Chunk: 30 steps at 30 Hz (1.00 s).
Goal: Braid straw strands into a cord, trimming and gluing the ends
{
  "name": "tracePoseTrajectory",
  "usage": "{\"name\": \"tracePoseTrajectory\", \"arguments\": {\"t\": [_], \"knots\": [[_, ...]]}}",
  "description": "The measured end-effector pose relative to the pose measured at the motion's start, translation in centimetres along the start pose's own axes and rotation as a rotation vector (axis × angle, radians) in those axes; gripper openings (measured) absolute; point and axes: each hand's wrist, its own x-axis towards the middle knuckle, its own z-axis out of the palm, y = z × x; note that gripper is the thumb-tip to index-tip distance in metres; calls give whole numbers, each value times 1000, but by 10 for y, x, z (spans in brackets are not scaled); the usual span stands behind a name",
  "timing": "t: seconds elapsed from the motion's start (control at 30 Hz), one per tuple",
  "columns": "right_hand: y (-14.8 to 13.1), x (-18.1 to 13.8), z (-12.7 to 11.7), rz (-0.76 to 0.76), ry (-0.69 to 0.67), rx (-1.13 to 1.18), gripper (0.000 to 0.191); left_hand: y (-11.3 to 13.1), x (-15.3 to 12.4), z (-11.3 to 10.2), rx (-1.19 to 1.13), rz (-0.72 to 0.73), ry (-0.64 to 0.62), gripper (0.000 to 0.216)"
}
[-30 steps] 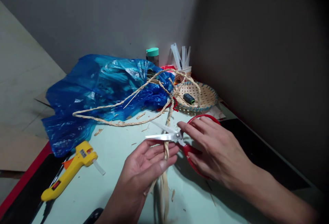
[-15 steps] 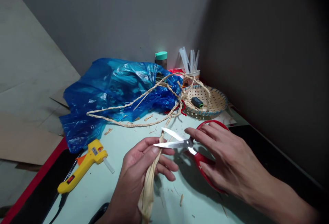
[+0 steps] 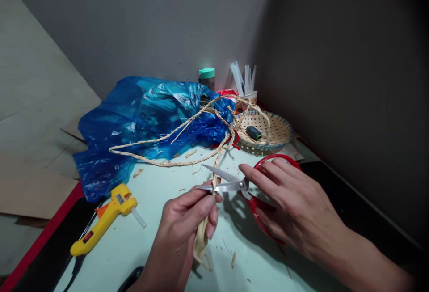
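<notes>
Low in the middle, my left hand is closed round the end of a braided straw cord, pinching it between thumb and fingers. A pale, flat loose tail of the fibre hangs below those fingers. My right hand holds red-handled scissors with the fingers in the loops. Their blades are parted and lie across the cord just above my left thumb, one blade touching or very near it. The rest of the cord loops away over the table and the blue plastic bag.
A yellow glue gun lies at left on the pale table. Behind stand a woven basket holding a dark thread spool, a cup of glue sticks and a green-lidded jar. Fibre scraps are scattered about.
My left fingers have closed in more tightly on the cord, and its loose tail has swung lower and right. The scissor blades have come slightly nearer together around the cord.
</notes>
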Motion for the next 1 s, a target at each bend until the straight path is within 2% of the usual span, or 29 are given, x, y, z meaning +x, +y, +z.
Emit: {"name": "tracePoseTrajectory", "arguments": {"t": [0.3, 0.57, 0.67, 0.8, 0.9, 1.0], "knots": [[-2, -4, 2, -28, 68, -54, 27, 0, -1, 3, 77, 14, 67, 14], [-5, -5, 4, -13, 56, -109, 23, -2, 1, 3, 66, 3, 131, 19], [-3, -5, 5, 13, 3, -58, 24, -3, 1, 0, 37, -28, 144, 24], [2, -4, 8, 193, -94, 232, 21, -1, 1, -1, 7, -46, 111, 29], [6, -2, 9, 428, -51, 526, 14, -1, 0, -1, -7, -37, 67, 29], [6, 1, 8, 656, -33, 757, 23, -1, -2, 2, -24, -47, 20, 25]]}}
